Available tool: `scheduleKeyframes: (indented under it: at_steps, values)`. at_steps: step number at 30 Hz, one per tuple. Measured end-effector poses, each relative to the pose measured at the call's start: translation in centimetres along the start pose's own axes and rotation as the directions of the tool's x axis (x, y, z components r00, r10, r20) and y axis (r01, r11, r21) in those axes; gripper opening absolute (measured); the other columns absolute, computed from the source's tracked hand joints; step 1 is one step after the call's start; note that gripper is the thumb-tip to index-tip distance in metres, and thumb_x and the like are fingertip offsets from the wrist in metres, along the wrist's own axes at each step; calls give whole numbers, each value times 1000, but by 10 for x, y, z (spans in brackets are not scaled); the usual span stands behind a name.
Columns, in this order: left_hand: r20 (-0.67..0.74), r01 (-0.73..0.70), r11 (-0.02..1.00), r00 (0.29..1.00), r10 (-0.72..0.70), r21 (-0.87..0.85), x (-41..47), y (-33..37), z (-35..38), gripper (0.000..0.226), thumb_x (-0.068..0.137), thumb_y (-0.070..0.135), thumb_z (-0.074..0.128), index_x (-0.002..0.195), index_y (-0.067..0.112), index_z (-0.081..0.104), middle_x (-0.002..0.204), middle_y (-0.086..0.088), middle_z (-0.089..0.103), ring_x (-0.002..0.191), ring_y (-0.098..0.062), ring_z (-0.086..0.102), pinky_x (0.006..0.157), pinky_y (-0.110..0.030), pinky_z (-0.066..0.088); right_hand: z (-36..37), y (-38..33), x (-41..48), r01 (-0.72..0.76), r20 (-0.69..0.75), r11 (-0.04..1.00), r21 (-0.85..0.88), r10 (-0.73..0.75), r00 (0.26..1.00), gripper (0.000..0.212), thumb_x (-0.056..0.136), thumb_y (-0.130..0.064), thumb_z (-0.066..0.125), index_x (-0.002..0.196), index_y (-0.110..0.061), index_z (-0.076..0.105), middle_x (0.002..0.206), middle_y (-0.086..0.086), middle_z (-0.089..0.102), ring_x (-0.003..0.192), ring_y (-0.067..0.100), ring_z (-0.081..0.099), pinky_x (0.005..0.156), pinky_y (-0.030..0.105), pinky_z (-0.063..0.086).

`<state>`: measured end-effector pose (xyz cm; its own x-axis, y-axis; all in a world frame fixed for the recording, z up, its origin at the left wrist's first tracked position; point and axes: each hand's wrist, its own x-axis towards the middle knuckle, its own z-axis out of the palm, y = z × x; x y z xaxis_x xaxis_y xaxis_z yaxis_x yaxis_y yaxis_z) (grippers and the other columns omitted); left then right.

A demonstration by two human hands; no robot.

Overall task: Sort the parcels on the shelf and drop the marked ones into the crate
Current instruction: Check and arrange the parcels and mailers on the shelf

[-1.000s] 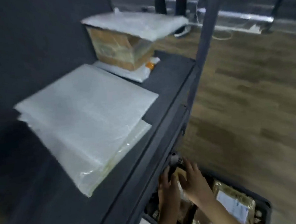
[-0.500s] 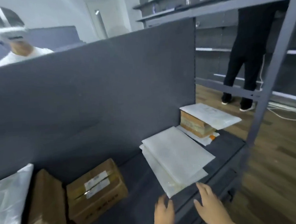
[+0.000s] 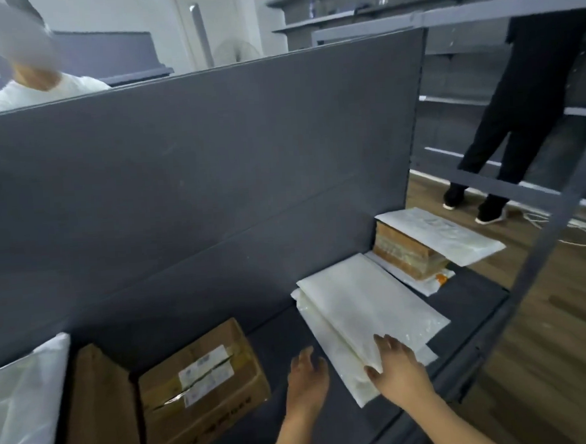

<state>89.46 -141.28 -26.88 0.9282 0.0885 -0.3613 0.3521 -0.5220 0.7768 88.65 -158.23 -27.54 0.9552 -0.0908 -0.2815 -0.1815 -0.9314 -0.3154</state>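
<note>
1. On the dark grey shelf (image 3: 278, 343) in front of you, a stack of flat white parcels (image 3: 361, 303) lies right of centre, with one corner pointing near.
2. Your right hand (image 3: 400, 369) rests on the near corner of that stack. Its grip is apart: the fingers are spread flat on the top parcel and the thumb lies against the near left edge. You cannot tell whether the thumb has gone under the top parcel.
3. Your left hand (image 3: 308, 378) hovers over bare shelf just left of the stack. Its grip is loose, with relaxed fingers that hold nothing.
4. Near left of your hands stands a labelled cardboard box (image 3: 206, 392), its top seam taped and its white labels facing up.
5. Left of that box stands a taller brown box (image 3: 97, 412), and a white plastic bag parcel (image 3: 21, 410) lies at the left edge of view.
6. Far right on the shelf, a small brown box (image 3: 403, 252) sits on a white mailer with an orange mark (image 3: 425, 282). A white padded mailer (image 3: 447, 236) lies across the top of the box and overhangs it to the right.
7. Behind the shelf rises a grey back panel (image 3: 212, 158). A person in a white top (image 3: 43, 89) shows above it at far left, and a person in black (image 3: 531, 104) stands on the wooden floor (image 3: 548, 326) at far right.
</note>
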Motion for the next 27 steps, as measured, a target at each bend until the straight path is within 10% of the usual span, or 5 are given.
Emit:
scheduleKeyframes:
  at_steps: [13,27]
  values:
    - [174,21,999,984,-27,37,75,-17,-2,43,97,25,44,139,14,42,146,-9,40,133,-24,40,106,-31,34,47,-21,77,-166,112,981,-104,177,978,78,95,-37,45,151,-23,-8,160,8,-9,145,39,5,109,52,32]
    - [140,35,998,989,-41,44,86,-6,-18,43,98,24,45,139,13,44,145,-9,40,132,-24,42,105,-32,36,-25,-13,56,-166,-299,965,-203,101,949,50,93,-11,36,142,-18,29,123,3,58,89,27,65,61,32,44]
